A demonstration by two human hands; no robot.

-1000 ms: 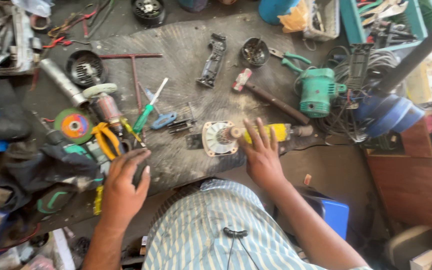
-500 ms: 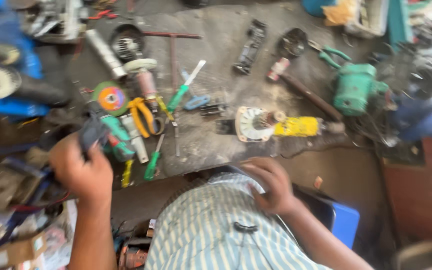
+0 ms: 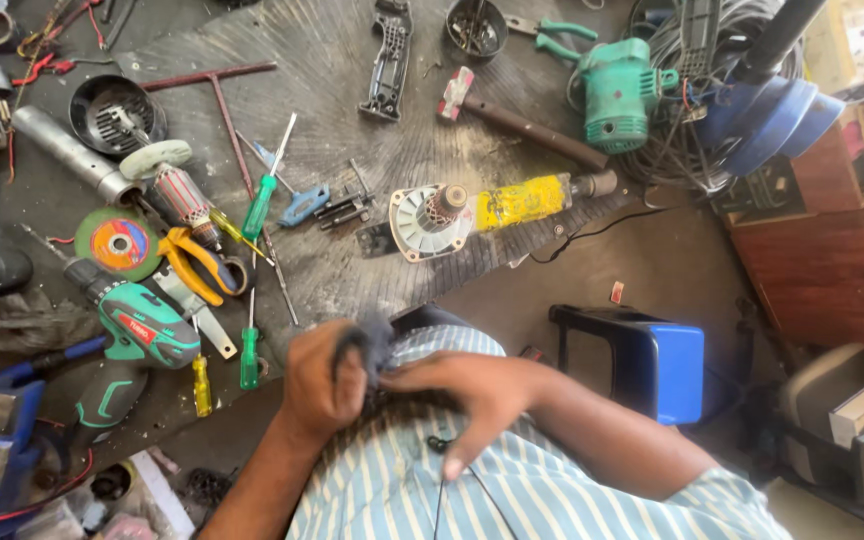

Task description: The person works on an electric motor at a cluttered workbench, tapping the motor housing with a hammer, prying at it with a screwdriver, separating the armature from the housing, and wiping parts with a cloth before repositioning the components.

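At the left edge of the worktop a green cordless drill lies on its side, with a green-and-orange grinding disc just above it and orange-handled pliers beside the disc. A black round housing sits near the far left corner, a grey metal tube running just below it. A copper-wound armature lies next to the disc. Further right, a green-handled screwdriver points toward the far edge, and a second green screwdriver lies at the near edge beside a short yellow one.

Below the near edge, over a striped shirt, the left hand has its grip curled tight around a small dark object, which sits just off the near edge of the worktop, at the person's lap. What the object is cannot be told. The right hand touches it from the right, fingers spread and pointing down-left, the thumb meeting the object.

Mid-worktop lies an opened angle grinder with a yellow body, its white fan end facing left. Beyond it rest a hammer, a black handle shell and a round cup of bits. A green motor unit stands by the far right corner, beside coiled cables. A blue stool stands right of the person.
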